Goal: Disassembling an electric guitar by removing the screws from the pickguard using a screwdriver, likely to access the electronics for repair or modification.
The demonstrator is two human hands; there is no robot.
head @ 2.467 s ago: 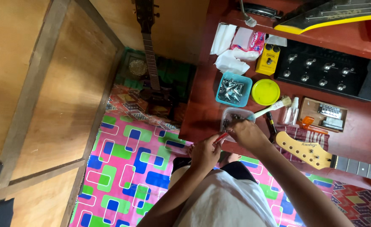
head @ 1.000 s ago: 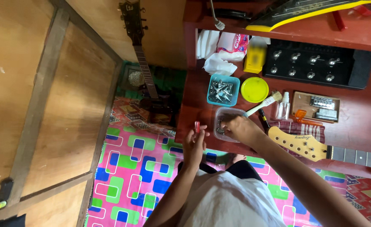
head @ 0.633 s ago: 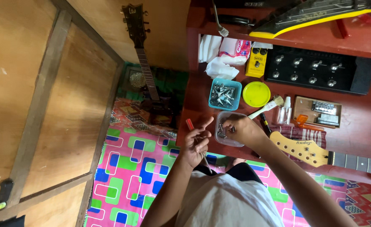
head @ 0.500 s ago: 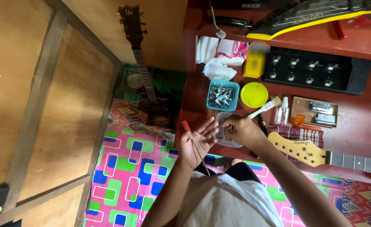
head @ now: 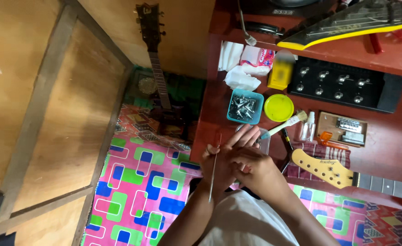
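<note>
Both hands [head: 237,164] together, pinching a thin rod [head: 214,171] — clear tub [head: 264,142] behind, blue tray [head: 244,106] beyond.

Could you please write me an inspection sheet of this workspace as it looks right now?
Surface: dark red wooden bench, crowded with parts.
Job's things: thin long tool with a red end, lying across the left hand; clear plastic tub just beyond the fingers.
Clutter: blue tray of metal parts, yellow lid, brush, white tissues, yellow box, black pedal board, guitar neck.
Grips: left hand closed around the thin tool; right hand pressed against the left, and what it holds cannot be told.
Cables: nothing seen.
Surroundings: wooden wall panels, dark guitar leaning there, patterned pink mat.
</note>
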